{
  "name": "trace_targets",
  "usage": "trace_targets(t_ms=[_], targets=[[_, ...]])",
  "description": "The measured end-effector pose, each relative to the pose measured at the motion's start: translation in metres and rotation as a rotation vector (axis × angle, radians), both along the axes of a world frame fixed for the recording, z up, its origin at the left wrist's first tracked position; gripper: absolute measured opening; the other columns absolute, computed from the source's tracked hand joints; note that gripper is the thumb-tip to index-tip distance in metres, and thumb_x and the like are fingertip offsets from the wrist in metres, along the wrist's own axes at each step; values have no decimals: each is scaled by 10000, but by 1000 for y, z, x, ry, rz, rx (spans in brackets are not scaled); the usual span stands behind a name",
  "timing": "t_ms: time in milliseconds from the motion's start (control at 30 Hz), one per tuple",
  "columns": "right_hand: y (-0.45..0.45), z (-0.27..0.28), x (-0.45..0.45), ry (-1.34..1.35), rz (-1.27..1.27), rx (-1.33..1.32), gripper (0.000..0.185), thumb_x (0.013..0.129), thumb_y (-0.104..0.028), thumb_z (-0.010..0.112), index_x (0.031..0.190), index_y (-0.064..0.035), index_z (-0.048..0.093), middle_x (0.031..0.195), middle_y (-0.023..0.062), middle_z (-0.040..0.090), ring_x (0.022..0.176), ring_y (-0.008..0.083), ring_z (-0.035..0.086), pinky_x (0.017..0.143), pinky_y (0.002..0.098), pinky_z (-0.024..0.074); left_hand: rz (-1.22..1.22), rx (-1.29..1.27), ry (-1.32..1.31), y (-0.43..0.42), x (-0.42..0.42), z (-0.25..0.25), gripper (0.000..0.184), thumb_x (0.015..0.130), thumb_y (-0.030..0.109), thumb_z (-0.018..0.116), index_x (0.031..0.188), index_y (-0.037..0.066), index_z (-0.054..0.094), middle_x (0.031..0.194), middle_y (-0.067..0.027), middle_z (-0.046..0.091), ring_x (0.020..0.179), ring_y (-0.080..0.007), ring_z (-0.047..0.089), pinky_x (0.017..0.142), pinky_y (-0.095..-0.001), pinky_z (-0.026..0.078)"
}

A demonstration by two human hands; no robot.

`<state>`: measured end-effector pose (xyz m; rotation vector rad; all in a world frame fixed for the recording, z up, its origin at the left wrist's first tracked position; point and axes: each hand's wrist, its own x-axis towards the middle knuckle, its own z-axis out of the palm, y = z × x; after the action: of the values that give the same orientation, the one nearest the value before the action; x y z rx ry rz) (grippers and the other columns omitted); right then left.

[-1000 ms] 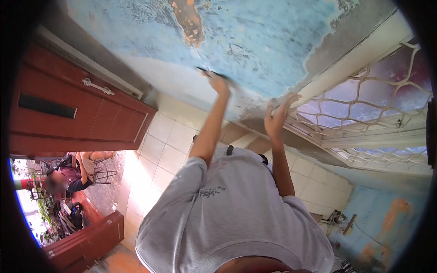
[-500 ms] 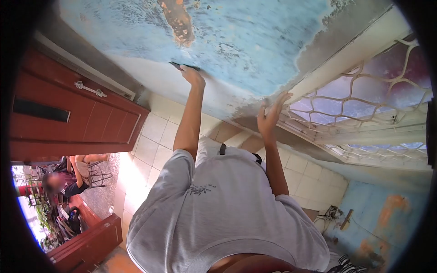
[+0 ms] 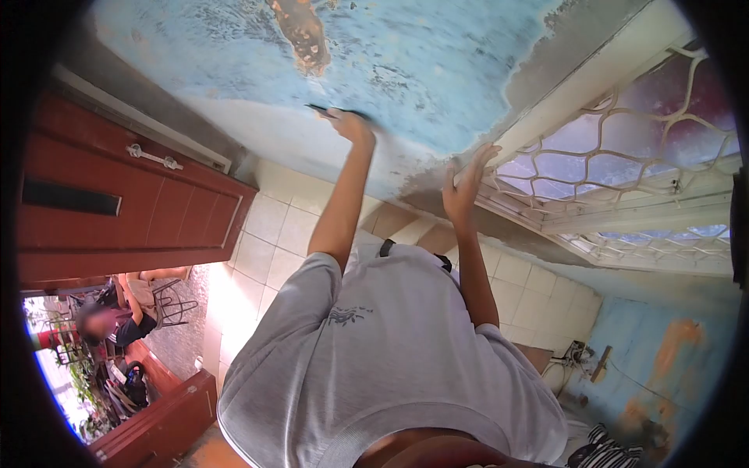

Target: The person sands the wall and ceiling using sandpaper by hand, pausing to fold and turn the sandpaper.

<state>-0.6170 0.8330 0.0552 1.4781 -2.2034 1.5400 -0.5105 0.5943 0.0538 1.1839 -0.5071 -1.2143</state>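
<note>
My left hand (image 3: pixel 353 128) is closed on a thin, dark, flat piece (image 3: pixel 321 111) and presses it to the wall (image 3: pixel 437 70). Its exact kind cannot be made out, as most of it lies under my palm. Around it the wall is patchy blue, with a pale smooth band below. Fingers stretched out, my right hand (image 3: pixel 466 187) is open and rests against the edge of the cream window frame (image 3: pixel 538 117), holding nothing. Above my left hand, a brown bare patch (image 3: pixel 303 39) runs down through the blue paint.
A curly metal grille (image 3: pixel 608 148) covers the window on the right. To the left stands a red-brown door (image 3: pixel 125 195) with a bolt (image 3: pixel 154 158). Through the doorway, a person (image 3: pixel 129 316) sits outside. Pale tiles (image 3: pixel 269 218) lie below; cables (image 3: pixel 576 360) hang at lower right.
My left hand has slid a short way to the right along the wall, carrying the dark flat piece. My right hand stays at the window frame.
</note>
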Motion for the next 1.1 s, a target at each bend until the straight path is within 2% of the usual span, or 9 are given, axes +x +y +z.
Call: trace_targets(t_ms=[167, 333, 433, 533, 700, 833, 900, 1000, 1100], targets=[[-10, -8, 0, 75, -38, -17, 914, 964, -115, 601, 1625, 50, -9, 1671, 349, -81, 1567, 476, -72, 1262, 528, 34, 11, -258, -440, 91, -73, -69, 660, 1120, 406, 367, 1513, -124, 367, 1455, -317, 520, 1245, -399, 563, 1090, -440, 424], [-1, -1, -6, 32, -2, -4, 918, 957, -100, 599, 1624, 51, -14, 1666, 363, -63, 1567, 476, -77, 1260, 534, 30, -62, -54, -128, 12, -2, -37, 647, 1122, 397, 360, 1294, -201, 537, 1246, -367, 624, 1101, -432, 641, 947, -472, 511], [0, -4, -3, 21, 11, -4, 931, 948, -88, 603, 1622, 52, -22, 1664, 367, -62, 1565, 480, -81, 1261, 531, 25, 60, 82, -223, -1, 0, -21, 671, 1119, 419, 356, 1243, -207, 560, 1197, -378, 635, 1048, -458, 657, 887, -499, 533], [-7, -8, -2, 42, -14, -25, 937, 946, -91, 605, 1621, 54, -29, 1663, 367, -76, 1563, 485, -86, 1261, 528, 20, -152, -36, -273, 90, -51, -26, 680, 1116, 432, 349, 1441, -158, 448, 1353, -361, 578, 1251, -433, 577, 1071, -475, 429], [-7, -11, -7, 91, -2, -34, 955, 936, -90, 613, 1623, 47, -35, 1663, 366, -88, 1561, 493, -88, 1258, 536, 23, -105, -83, -242, 63, -52, -63, 616, 1119, 377, 368, 1417, -155, 455, 1368, -333, 571, 1209, -399, 597, 1021, -451, 471], [0, -3, -2, 20, 16, -19, 955, 933, -90, 612, 1622, 50, -34, 1665, 363, -83, 1561, 497, -83, 1258, 537, 24, 99, -106, -41, -5, 0, -42, 635, 1115, 413, 383, 1230, -180, 578, 1191, -332, 651, 1089, -385, 640, 945, -458, 509], [-4, -2, 1, 36, -12, -26, 945, 943, -102, 607, 1624, 47, -31, 1667, 360, -76, 1561, 498, -79, 1258, 538, 24, -38, 109, -219, 20, -13, -32, 638, 1116, 407, 381, 1274, -187, 548, 1214, -333, 642, 1085, -401, 638, 956, -474, 504], [-10, -8, 2, 49, -48, -36, 943, 949, -100, 611, 1628, 37, -30, 1668, 358, -75, 1559, 502, -75, 1258, 540, 26, -23, -278, -396, 105, -70, -50, 663, 1118, 408, 380, 1480, -147, 395, 1444, -323, 525, 1275, -401, 548, 1085, -441, 418], [-11, -11, 0, 84, -57, -23, 948, 952, -105, 618, 1628, 34, -31, 1666, 360, -74, 1557, 508, -72, 1258, 544, 28, -32, -253, -384, 97, -68, -54, 662, 1119, 404, 380, 1499, -138, 384, 1472, -311, 509, 1315, -395, 521, 1129, -411, 375]])
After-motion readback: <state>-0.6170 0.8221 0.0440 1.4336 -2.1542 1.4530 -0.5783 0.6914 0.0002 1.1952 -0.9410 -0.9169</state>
